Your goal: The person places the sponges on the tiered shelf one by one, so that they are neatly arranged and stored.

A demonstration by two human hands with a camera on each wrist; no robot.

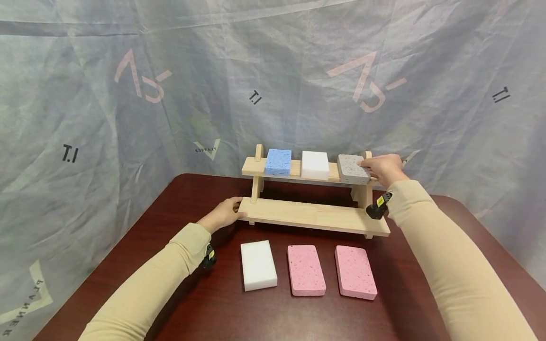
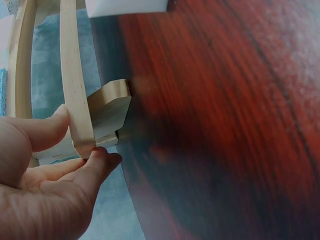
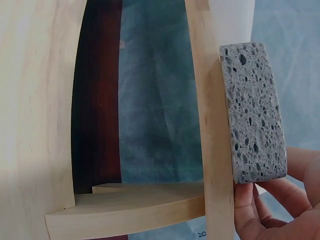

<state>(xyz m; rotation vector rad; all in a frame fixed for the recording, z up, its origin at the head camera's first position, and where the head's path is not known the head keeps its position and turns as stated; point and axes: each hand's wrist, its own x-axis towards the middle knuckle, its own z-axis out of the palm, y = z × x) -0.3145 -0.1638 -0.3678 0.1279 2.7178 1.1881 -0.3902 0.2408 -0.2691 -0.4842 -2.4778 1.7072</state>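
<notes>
A two-tier wooden shelf [image 1: 309, 213] stands on the table. My left hand [image 1: 223, 213] grips the left end of its lower board, with the thumb on one face and fingers on the other in the left wrist view. At the upper board's right end, my right hand [image 1: 386, 168] pinches a grey sponge [image 1: 350, 165]. The sponge's pitted long side faces the right wrist view, fingers at its near end. Left of it on the same board lie a white sponge [image 1: 315, 163] and a blue sponge [image 1: 278, 161].
In front of the shelf, a white sponge [image 1: 258, 264] and two pink sponges, one in the middle [image 1: 305, 270] and one on the right [image 1: 355, 271], lie in a row on the dark red table [image 1: 273, 317]. A grey printed curtain [image 1: 290, 57] hangs behind.
</notes>
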